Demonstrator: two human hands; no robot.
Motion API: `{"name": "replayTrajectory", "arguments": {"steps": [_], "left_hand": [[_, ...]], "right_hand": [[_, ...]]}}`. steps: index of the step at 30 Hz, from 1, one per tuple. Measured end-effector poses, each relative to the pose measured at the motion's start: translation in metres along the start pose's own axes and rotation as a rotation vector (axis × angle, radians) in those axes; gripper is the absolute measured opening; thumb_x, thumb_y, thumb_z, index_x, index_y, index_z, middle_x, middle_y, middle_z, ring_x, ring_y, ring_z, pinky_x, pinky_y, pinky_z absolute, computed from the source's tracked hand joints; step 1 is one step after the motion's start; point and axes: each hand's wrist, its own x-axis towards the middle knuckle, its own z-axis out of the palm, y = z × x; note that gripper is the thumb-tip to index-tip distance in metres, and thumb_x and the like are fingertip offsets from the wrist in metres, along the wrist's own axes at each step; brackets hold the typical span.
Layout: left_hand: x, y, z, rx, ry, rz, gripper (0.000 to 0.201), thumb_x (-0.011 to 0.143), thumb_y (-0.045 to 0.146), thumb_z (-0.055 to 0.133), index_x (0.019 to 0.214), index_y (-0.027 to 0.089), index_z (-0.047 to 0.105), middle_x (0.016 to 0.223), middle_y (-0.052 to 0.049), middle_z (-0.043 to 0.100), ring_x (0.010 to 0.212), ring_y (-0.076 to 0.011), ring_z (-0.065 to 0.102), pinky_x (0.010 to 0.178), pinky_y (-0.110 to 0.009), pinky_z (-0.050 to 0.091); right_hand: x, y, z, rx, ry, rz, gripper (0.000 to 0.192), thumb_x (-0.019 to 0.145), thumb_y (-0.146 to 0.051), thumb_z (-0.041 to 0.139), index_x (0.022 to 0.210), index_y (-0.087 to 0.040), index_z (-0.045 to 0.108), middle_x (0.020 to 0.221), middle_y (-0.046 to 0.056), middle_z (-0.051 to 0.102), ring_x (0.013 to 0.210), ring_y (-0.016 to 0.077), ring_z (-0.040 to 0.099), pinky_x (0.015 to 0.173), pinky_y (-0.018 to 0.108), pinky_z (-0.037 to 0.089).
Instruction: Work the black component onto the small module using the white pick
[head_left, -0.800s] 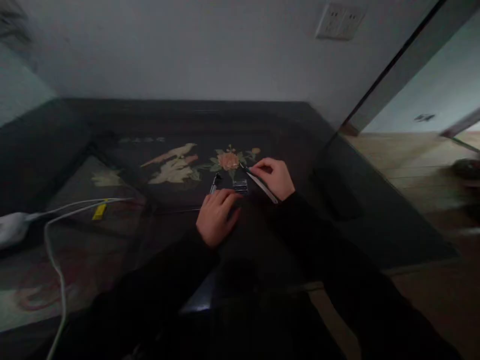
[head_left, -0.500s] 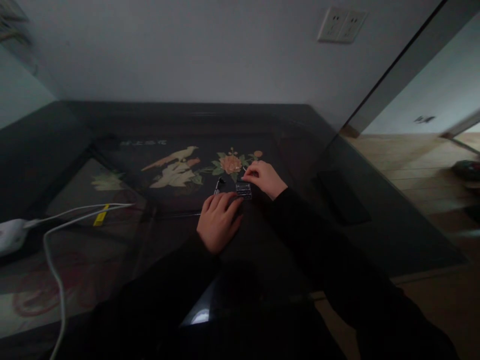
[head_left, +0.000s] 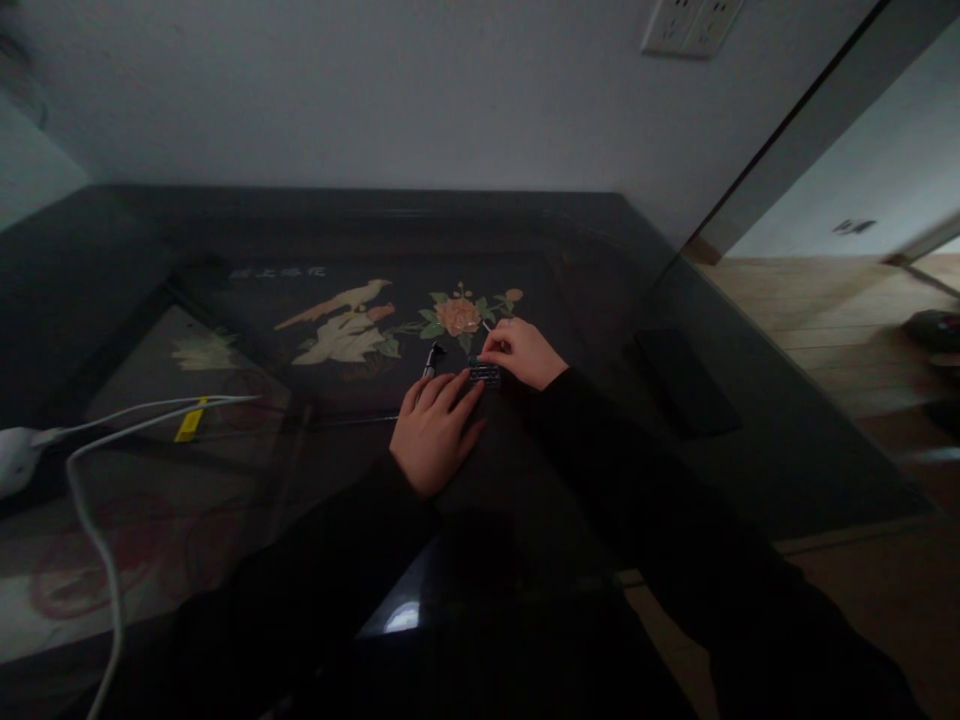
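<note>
My left hand (head_left: 435, 430) lies flat on the dark glass tabletop (head_left: 570, 250), its fingertips touching a small grey ridged block (head_left: 484, 374). Just right of it, my right hand (head_left: 523, 353) is closed around a thin pen-like tool (head_left: 487, 326), whose tip sticks out toward the painted flower (head_left: 457, 316). A small dark tool (head_left: 431, 358) lies on the glass just beyond my left fingers. Both sleeves are black. The light is dim, and the part of the thin tool inside my right hand is hidden.
Under the glass is a painted bird (head_left: 345, 325) and flower panel. White cables (head_left: 97, 470) and a white adapter (head_left: 16, 458) lie at the left, with a yellow tag (head_left: 189, 424). A dark flat rectangle (head_left: 686, 392) rests at the right. A wall socket (head_left: 694, 22) is above; wooden floor shows at right.
My right hand has turned and drawn in over the ridged block, hiding the long tool that stuck out behind it. The left hand stays flat. The view has shifted slightly.
</note>
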Motion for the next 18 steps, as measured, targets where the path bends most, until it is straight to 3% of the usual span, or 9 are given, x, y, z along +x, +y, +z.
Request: {"name": "replayTrajectory", "arguments": {"steps": [18], "left_hand": [[-0.0013, -0.0011, 0.0014, 0.013, 0.012, 0.011, 0.044, 0.092, 0.032, 0.051, 0.133, 0.018, 0.054, 0.141, -0.008, 0.053, 0.125, -0.0294, 0.049, 0.108, -0.051, 0.034]], "right_hand": [[-0.0032, -0.0063, 0.0022, 0.038, 0.053, 0.004, 0.005, 0.079, -0.018, 0.069, 0.075, -0.016, 0.070, 0.072, 0.000, 0.053, 0.072, 0.0154, 0.048, 0.069, 0.028, 0.035]]}}
